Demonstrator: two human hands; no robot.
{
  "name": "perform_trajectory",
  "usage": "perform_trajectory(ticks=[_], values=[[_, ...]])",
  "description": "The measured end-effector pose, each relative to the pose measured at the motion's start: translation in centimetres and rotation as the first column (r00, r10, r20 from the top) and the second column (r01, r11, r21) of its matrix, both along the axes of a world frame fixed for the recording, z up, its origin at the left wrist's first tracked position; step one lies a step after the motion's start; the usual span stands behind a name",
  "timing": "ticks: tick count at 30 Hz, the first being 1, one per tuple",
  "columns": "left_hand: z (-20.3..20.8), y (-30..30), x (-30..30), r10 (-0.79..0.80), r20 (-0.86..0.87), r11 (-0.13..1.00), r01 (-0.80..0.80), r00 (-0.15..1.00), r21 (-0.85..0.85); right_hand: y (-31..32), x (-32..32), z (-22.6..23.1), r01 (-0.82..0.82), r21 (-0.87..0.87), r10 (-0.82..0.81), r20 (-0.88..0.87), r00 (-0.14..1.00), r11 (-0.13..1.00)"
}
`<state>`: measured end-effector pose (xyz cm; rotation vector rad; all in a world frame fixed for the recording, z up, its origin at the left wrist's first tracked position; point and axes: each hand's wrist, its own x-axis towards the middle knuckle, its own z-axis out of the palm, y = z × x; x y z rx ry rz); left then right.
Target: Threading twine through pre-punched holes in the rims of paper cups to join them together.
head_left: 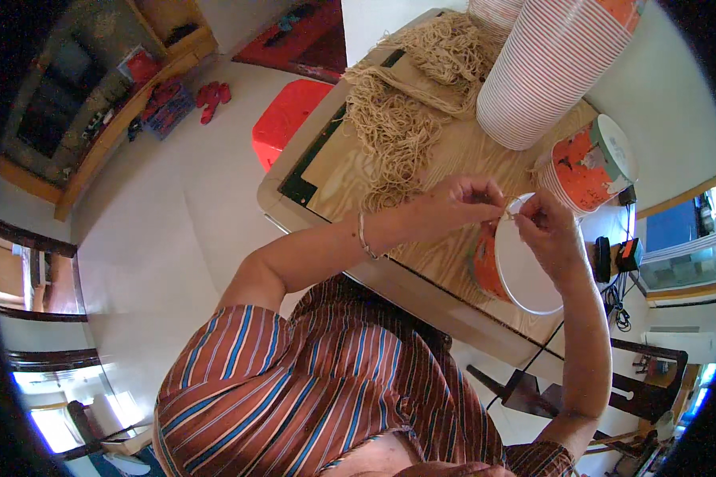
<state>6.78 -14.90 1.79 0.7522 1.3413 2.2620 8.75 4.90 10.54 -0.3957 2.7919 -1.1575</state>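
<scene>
Pale, smooth flooring (pixel 143 262) is spreading left of a wood-grain table with a beige rim (pixel 441 258) in the head view, and a red plastic stool (pixel 290 119) is standing beyond the table's edge. Loose, tangled tan cords (pixel 398 131) are lying heaped across the far tabletop. Beside them, a tall nested stack of white tubs with red-striped rims (pixel 549 71) is leaning, and a shorter stack of orange-printed tubs (pixel 585 171) is lying nearer the right.

Above the table's near edge, the left hand (pixel 479 200) is pinching a thin tan strand (pixel 510 209) between thumb and fingertips; the right hand (pixel 542 226) is pinching it just beside. Below both hands, a single orange-sided tub with a white round face (pixel 529 266) is resting tilted on the table; whether the strand is touching it, I cannot tell.

Handling of this strand is seemingly midway: no finished knot is showing clearly, and plenty of cord is lying unsorted.
</scene>
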Motion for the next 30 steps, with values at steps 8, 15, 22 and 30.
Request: perform_trajectory(ticks=[8,15,22,30], values=[[0.5,0.3,0.4,0.035,-0.006,0.998,-0.035,0.999,-0.044,0.0,-0.2,-0.2,0.002,-0.128,0.003,0.038,0.999,0.992],[0.2,0.4,0.4,0.059,-0.119,0.991,-0.073,0.991,-0.109,-0.5,0.1,0.1,0.024,-0.130,-0.011,0.097,0.995,0.991],[0.6,0.5,0.5,0.058,-0.069,0.988,-0.067,0.996,-0.136,-0.7,0.1,-0.7,0.010,-0.273,0.014,0.086,0.996,0.962],[0.3,0.2,0.7,0.153,-0.199,0.967,-0.188,0.968,-0.170,-0.7,0.5,0.8,0.051,-0.233,-0.023,0.123,0.992,0.971]])
